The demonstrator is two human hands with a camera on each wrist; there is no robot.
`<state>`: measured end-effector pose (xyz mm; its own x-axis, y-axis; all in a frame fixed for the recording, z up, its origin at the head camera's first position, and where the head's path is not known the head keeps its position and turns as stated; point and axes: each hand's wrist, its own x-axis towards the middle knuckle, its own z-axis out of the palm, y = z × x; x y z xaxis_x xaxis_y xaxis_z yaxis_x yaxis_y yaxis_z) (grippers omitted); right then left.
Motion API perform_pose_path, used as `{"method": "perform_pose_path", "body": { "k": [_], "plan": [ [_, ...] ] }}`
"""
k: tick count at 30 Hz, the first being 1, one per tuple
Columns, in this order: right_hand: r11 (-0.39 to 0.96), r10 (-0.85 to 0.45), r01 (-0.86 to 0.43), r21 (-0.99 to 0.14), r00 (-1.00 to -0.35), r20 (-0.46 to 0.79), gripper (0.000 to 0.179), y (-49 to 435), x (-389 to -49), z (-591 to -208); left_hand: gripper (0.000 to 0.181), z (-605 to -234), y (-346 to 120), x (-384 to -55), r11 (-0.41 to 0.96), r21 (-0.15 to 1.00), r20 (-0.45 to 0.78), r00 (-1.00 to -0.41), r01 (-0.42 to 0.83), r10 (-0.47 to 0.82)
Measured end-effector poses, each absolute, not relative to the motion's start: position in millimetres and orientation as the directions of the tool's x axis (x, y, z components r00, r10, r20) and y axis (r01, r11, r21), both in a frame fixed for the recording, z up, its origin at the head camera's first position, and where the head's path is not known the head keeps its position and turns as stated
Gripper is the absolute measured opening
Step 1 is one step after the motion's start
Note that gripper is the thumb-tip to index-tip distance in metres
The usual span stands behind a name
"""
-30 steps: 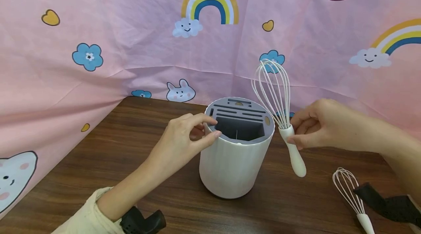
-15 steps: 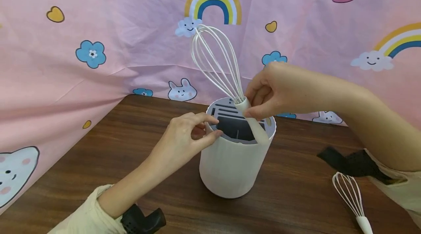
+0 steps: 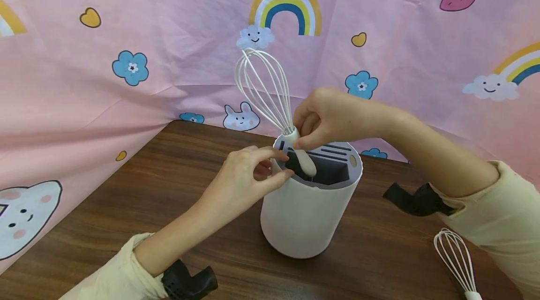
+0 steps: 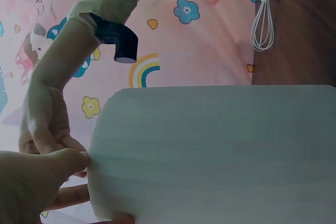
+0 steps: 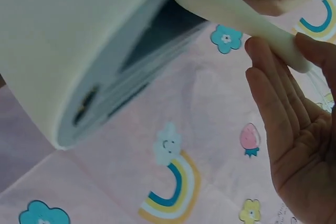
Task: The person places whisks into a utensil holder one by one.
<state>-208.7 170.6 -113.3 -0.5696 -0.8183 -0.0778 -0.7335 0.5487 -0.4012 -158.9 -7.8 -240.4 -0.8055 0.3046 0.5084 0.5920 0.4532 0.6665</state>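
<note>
In the head view a white whisk [image 3: 306, 164] is tilted, wires up, its handle end pointing down over the large compartment of a white utensil holder [image 3: 301, 225]. My right hand [image 3: 329, 117] pinches the top of the handle between thumb and fingers. The right wrist view shows the handle [image 5: 236, 17] tip overlapping the dark opening. My left hand [image 3: 249, 173] grips the holder's left rim with thumb and fingers; the left wrist view has its fingers right at the holder's wall [image 4: 220, 156]. The holder's grey top carries slots and the large compartment.
A smaller white whisk [image 3: 457, 260] lies on the brown wooden table [image 3: 379, 253] at the right, near my right sleeve [image 3: 498, 211]. A pink cloth [image 3: 202, 65] printed with rainbows and flowers hangs behind the table and along its left side.
My right hand has carried the whisk from right of the holder leftward, rising and then lowering, so its handle end is over the compartment. The left hand keeps its grip on the rim.
</note>
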Motion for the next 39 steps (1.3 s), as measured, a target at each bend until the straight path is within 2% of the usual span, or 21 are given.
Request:
{"method": "perform_pose_path", "body": {
  "k": [7, 16, 22, 28, 35, 39],
  "plan": [
    [0.558, -0.817, -0.727, -0.4, -0.565, -0.112, 0.009, 176, -214, -122, 0.023, -241, -5, -159, 0.442, 0.679, 0.499, -0.81, 0.587, 0.309],
    [0.603, -0.793, -0.697, -0.388, -0.577, -0.195, 0.014, 177, -220, -131, 0.029, -242, -4, -160, 0.54, 0.588, 0.533, -0.791, 0.602, 0.3],
    [0.635, -0.768, -0.658, -0.405, -0.594, -0.239, 0.021, 178, -222, -132, 0.027, -242, -4, -160, 0.539, 0.596, 0.529, -0.796, 0.596, 0.295],
    [0.63, -0.776, -0.677, -0.379, -0.564, -0.284, 0.01, 175, -224, -133, 0.023, -242, -4, -160, 0.532, 0.597, 0.541, -0.791, 0.6, 0.285],
    [0.64, -0.769, -0.681, -0.356, -0.569, -0.293, 0.018, 169, -221, -133, 0.023, -241, -4, -160, 0.549, 0.588, 0.541, -0.794, 0.594, 0.279],
    [0.637, -0.77, -0.665, -0.39, -0.571, -0.285, 0.019, 171, -220, -133, 0.022, -241, -4, -160, 0.545, 0.588, 0.542, -0.792, 0.597, 0.282]
  ]
}}
